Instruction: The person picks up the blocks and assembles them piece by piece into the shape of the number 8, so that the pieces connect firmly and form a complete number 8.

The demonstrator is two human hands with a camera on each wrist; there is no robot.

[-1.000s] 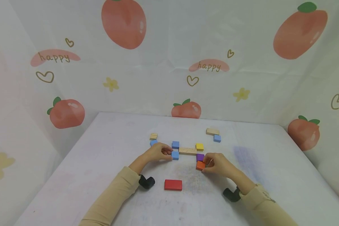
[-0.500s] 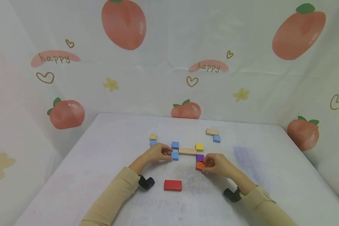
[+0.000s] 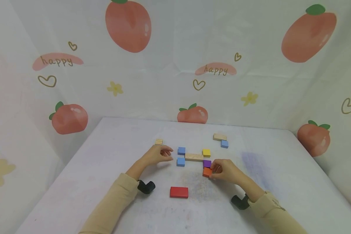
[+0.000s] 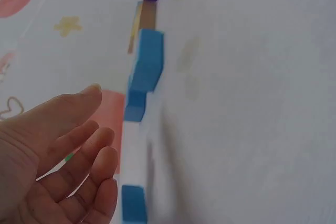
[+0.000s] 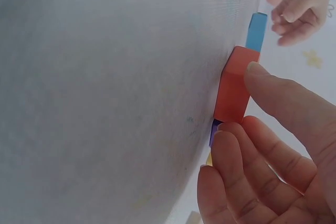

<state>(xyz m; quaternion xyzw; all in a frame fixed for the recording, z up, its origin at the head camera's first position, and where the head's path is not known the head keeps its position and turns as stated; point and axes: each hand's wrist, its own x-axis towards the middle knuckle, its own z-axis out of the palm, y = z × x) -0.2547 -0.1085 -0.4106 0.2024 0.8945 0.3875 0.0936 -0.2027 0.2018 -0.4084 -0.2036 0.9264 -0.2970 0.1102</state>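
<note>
My left hand [image 3: 156,154] hovers left of the near blue block [image 3: 180,162], fingers loosely bent; the left wrist view shows nothing between them. Another blue block [image 3: 181,150] lies just behind that one. From this pair a plain wooden plank [image 3: 194,157] runs right, to a yellow block [image 3: 206,152] and a purple block [image 3: 207,163]. An orange block [image 3: 206,172] touches the purple one's near side. My right hand [image 3: 226,170] pinches the orange block between thumb and fingers, as the right wrist view shows. A further blue block [image 4: 134,204] appears low in the left wrist view.
A red rectangular block [image 3: 179,192] lies nearer the front of the white table [image 3: 128,133]. Behind my left hand sits a striped wooden block [image 3: 159,141]. Back right, a pale wooden block [image 3: 220,136] touches a blue block [image 3: 224,144]. A printed curtain [image 3: 163,81] hangs behind.
My left hand has let go of the near blue block and drawn back left, now covering the blue block by the striped one. The right hand has stayed on the orange block.
</note>
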